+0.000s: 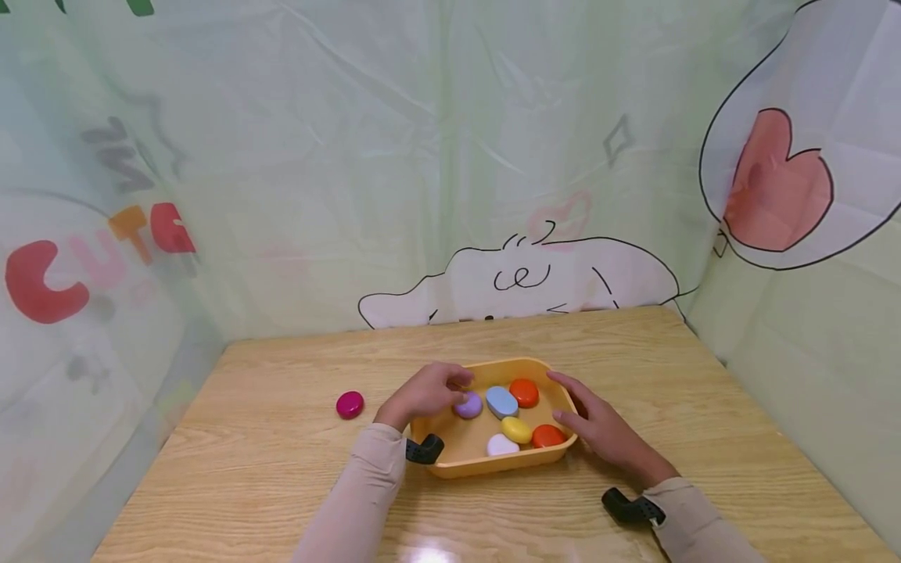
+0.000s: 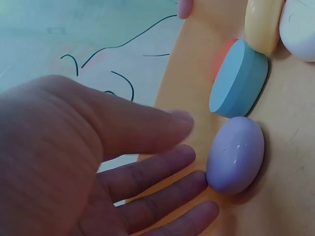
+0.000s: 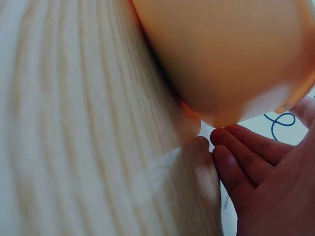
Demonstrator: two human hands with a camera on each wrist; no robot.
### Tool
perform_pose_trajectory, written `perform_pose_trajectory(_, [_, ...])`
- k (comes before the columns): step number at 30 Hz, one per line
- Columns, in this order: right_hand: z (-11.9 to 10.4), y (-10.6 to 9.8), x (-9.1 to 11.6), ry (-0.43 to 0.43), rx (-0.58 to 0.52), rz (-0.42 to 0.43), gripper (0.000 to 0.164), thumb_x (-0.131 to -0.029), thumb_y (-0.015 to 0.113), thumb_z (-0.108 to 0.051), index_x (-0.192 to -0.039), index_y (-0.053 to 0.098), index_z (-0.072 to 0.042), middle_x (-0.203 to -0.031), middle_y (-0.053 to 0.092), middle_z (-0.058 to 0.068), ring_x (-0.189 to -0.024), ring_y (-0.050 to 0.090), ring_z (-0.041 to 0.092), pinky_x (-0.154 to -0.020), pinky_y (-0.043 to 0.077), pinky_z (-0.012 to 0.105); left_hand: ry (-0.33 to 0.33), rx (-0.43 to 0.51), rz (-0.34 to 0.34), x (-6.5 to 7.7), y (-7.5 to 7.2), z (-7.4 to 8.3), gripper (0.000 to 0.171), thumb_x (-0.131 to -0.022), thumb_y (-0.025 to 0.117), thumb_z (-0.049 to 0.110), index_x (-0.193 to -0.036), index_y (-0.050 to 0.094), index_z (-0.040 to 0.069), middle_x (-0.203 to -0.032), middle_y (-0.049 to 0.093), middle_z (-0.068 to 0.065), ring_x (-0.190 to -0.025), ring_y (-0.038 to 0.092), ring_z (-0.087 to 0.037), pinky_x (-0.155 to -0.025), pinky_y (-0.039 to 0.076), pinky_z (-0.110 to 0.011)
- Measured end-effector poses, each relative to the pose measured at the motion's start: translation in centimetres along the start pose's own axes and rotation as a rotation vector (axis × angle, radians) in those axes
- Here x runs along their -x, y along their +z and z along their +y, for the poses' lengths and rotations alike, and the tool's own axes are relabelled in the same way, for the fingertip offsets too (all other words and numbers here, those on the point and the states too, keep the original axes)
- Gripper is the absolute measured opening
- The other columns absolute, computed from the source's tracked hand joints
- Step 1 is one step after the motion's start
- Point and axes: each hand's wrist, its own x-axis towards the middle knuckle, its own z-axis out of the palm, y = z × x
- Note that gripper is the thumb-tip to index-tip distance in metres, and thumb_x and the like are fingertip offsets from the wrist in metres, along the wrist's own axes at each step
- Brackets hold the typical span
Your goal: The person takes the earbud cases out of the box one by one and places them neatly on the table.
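An orange tray [image 1: 464,469] holds several smooth rounded pieces. My left hand [image 1: 432,391] reaches over its left side, fingers loosely extended with nothing between thumb and fingers. In the left wrist view, its fingertips are right at a purple rounded piece [image 2: 236,155], next to a blue oval piece [image 2: 238,78]. At the tray's right rim my right hand [image 1: 598,422] has its fingers spread, the thumb reaching over the edge. In the right wrist view, fingertips [image 3: 222,135] lie right at the tray's outer wall. Also inside are a yellow piece [image 1: 517,430], a white piece [image 1: 502,446] and two red ones [image 1: 524,393].
A magenta round piece [image 1: 349,405] lies on the wooden table [image 1: 274,461], left of the tray. Behind the table and at both sides hangs a pale printed curtain [image 1: 338,156]. Each wrist wears a black device [image 1: 629,507].
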Motion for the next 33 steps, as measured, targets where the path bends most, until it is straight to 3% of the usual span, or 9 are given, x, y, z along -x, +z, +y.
perform_pose_trajectory(11, [-0.2, -0.1, 0.0, 0.014, -0.004, -0.002, 0.062, -0.103, 0.057, -0.023, -0.157, 0.029, -0.013, -0.162, 0.023, 0.022, -0.146, 0.021, 0.047, -0.11, 0.025, 0.058, -0.023, 0.034, -0.064, -0.1, -0.2, 0.1, 0.04, -0.094, 0.068, 0.011, -0.134, 0.063, 0.005, -0.127, 0.066, -0.006, -0.115, 0.061, -0.019, -0.102, 0.047, -0.038])
perform_pose_trajectory(20, [-0.2, 0.0, 0.1, 0.026, -0.009, -0.003, 0.062, -0.103, 0.057, -0.024, -0.157, 0.03, -0.014, -0.162, 0.023, 0.022, -0.146, 0.021, 0.047, -0.11, 0.026, 0.058, 0.003, 0.043, -0.135, -0.7, 0.0, 0.0, 0.045, -0.089, 0.073, 0.007, -0.133, 0.063, 0.005, -0.124, 0.067, -0.005, -0.113, 0.062, -0.019, -0.099, 0.049, -0.035])
perform_pose_trajectory(28, [-0.4, -0.1, 0.3, 0.014, -0.009, 0.001, 0.061, -0.103, 0.057, -0.024, -0.157, 0.03, -0.014, -0.162, 0.023, 0.022, -0.146, 0.021, 0.047, -0.109, 0.025, 0.057, 0.033, -0.087, -0.188, -1.9, 1.0, 0.0, 0.049, -0.083, 0.081, 0.01, -0.13, 0.067, 0.009, -0.112, 0.069, 0.003, -0.102, 0.063, -0.013, -0.093, 0.05, -0.029])
perform_pose_trajectory(33, [-0.5, -0.2, 0.3, 0.012, -0.02, -0.007, 0.061, -0.103, 0.057, -0.025, -0.157, 0.03, -0.014, -0.162, 0.022, 0.022, -0.146, 0.02, 0.047, -0.11, 0.024, 0.057, 0.034, -0.079, -0.221, -2.3, 1.3, -0.1, 0.055, -0.082, 0.083, 0.01, -0.134, 0.063, 0.011, -0.113, 0.068, 0.002, -0.101, 0.063, -0.011, -0.092, 0.049, -0.027])
